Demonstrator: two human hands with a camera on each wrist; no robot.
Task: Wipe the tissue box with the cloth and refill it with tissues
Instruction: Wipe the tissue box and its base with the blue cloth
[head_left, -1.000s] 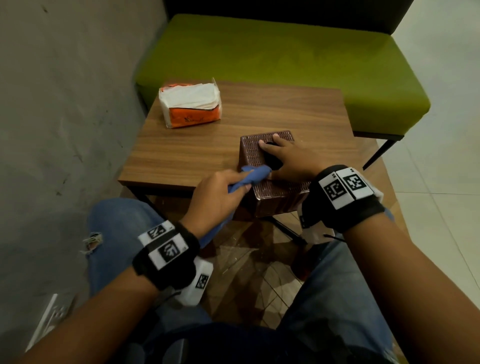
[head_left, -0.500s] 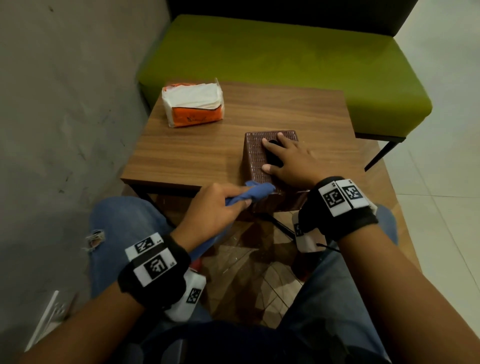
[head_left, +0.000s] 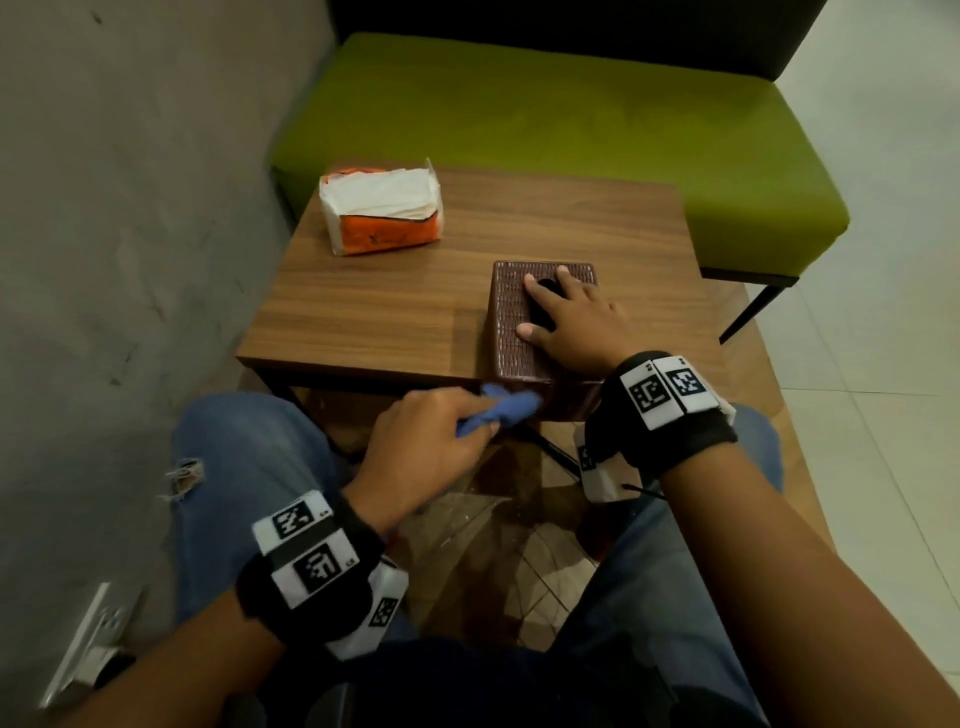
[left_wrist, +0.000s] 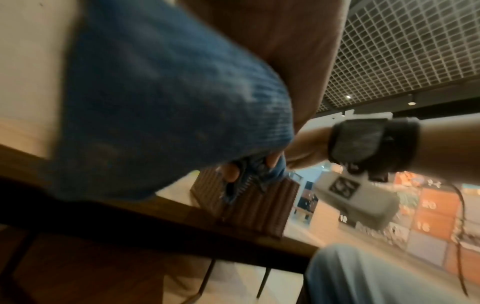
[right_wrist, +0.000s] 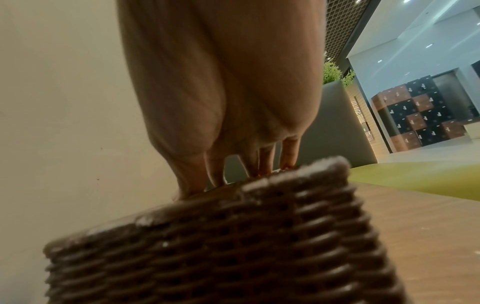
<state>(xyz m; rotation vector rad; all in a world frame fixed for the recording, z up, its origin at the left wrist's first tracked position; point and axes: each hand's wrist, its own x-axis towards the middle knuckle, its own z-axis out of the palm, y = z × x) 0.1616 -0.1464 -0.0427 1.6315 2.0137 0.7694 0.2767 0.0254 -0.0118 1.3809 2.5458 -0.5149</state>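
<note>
The brown woven tissue box (head_left: 514, 322) is stood at the near edge of the wooden side table (head_left: 374, 322). It is steadied from above by the right hand (head_left: 574, 325), fingers spread flat. A bunched blue cloth (head_left: 506, 409) is gripped by the left hand (head_left: 426, 447) against the box's near face. An orange tissue pack (head_left: 382, 210) is placed at the far left; its printing cannot be read.
</note>
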